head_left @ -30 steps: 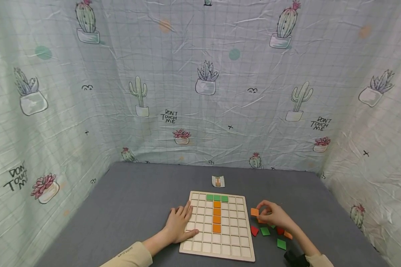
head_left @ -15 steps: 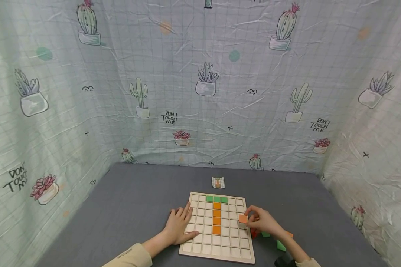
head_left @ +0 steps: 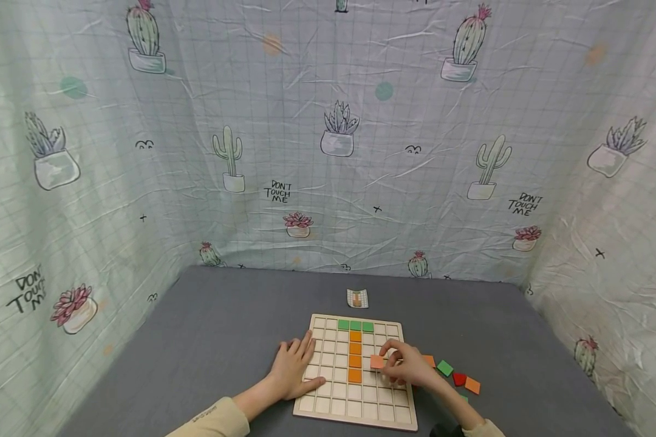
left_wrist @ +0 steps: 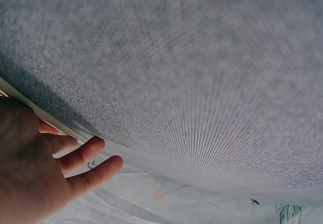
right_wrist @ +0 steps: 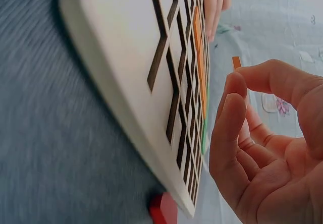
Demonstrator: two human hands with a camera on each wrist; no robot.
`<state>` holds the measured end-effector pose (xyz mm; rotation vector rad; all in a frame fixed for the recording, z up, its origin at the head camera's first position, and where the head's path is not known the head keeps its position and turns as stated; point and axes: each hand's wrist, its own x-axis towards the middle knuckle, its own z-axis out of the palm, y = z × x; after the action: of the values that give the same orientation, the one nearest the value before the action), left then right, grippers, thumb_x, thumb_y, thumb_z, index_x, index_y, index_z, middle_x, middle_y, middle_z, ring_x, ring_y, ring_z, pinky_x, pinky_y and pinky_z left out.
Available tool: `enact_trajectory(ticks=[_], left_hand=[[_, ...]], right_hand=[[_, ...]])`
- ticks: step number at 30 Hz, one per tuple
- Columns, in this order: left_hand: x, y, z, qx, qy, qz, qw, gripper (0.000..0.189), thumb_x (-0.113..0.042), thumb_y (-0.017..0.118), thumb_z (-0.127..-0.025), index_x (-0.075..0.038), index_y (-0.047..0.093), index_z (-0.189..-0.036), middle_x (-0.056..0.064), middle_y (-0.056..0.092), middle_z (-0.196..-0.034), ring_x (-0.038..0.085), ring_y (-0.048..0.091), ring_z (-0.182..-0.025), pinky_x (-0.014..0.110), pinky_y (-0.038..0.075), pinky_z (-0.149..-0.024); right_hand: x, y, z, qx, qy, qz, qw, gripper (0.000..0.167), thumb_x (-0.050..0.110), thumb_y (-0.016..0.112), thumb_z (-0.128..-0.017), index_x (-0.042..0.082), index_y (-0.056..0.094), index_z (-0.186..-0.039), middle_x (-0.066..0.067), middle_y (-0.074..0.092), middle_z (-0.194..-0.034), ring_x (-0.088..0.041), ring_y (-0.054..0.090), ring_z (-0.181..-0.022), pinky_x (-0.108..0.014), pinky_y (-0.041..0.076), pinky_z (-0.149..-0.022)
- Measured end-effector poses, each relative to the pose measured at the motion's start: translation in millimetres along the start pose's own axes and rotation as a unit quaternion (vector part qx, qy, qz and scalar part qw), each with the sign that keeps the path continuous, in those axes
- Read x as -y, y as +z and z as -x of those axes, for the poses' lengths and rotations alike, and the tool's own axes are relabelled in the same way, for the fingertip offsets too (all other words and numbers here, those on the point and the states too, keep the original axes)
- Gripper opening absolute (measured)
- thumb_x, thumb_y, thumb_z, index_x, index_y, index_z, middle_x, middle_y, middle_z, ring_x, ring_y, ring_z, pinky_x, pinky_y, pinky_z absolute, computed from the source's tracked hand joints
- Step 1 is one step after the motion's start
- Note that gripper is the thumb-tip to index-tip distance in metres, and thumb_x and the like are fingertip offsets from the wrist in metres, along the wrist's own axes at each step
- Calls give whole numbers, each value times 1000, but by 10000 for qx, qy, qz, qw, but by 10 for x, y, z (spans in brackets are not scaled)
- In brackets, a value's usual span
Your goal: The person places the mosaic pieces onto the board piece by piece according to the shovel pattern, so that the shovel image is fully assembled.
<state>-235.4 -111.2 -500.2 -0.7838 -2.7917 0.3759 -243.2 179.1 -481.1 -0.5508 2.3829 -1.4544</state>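
Observation:
A wooden grid board [head_left: 339, 405] lies on the dark table. Three green tiles [head_left: 355, 326] sit in a row near its far edge, and a column of orange tiles [head_left: 355, 349] runs toward me below the middle one. My right hand [head_left: 407, 365] pinches a loose orange tile [head_left: 376, 362] between thumb and fingers, above the board's right half. In the right wrist view only the edge of that orange tile [right_wrist: 236, 62] shows past the fingertips. My left hand [head_left: 293, 371] rests with fingers spread on the board's left edge; in the left wrist view the hand [left_wrist: 45, 168] touches the rim.
Right of the board lie loose tiles: a green tile [head_left: 444, 368], a red piece [head_left: 459, 379] and an orange tile [head_left: 472, 385], others partly hidden by my right arm. Beyond the board is a small pattern card [head_left: 357, 298]. A cactus-print curtain [head_left: 328, 182] surrounds the table.
My right hand has carried the orange tile leftward from the loose pile, over the board's right edge, to near the orange column. The left hand has stayed in place.

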Motion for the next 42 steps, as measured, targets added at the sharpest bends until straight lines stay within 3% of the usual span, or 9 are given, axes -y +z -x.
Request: enact_trajectory(ticks=[15, 25, 42], left_hand=[[7, 22, -5, -63, 12, -36, 10000, 81, -70, 29, -81, -9, 41, -134, 11, 36, -141, 23, 47, -107, 42, 36, -74], [6, -3, -11, -7, -9, -69, 10000, 82, -70, 28, -81, -10, 41, -134, 11, 35, -142, 23, 47, -108, 42, 36, -75], [-5, -6, -5, -24, -27, -186, 9998, 82, -71, 27, -81, -10, 42, -134, 10, 37, -141, 22, 47, -107, 42, 36, -75]], right_hand=[[130, 259, -132, 150, 102, -475, 9987, 28, 6, 62, -79, -3, 49, -102, -20, 61, -71, -26, 62, -57, -32, 46, -48], [220, 398, -184, 112, 141, -389, 9991, 27, 9, 66, -76, 0, 52, -98, -8, 60, -65, -14, 55, -49, -26, 42, -44], [276, 550, -228, 88, -5, -244, 9997, 27, 8, 69, -74, -1, 53, -93, -6, 61, -62, -10, 50, -46, -23, 41, -42]])
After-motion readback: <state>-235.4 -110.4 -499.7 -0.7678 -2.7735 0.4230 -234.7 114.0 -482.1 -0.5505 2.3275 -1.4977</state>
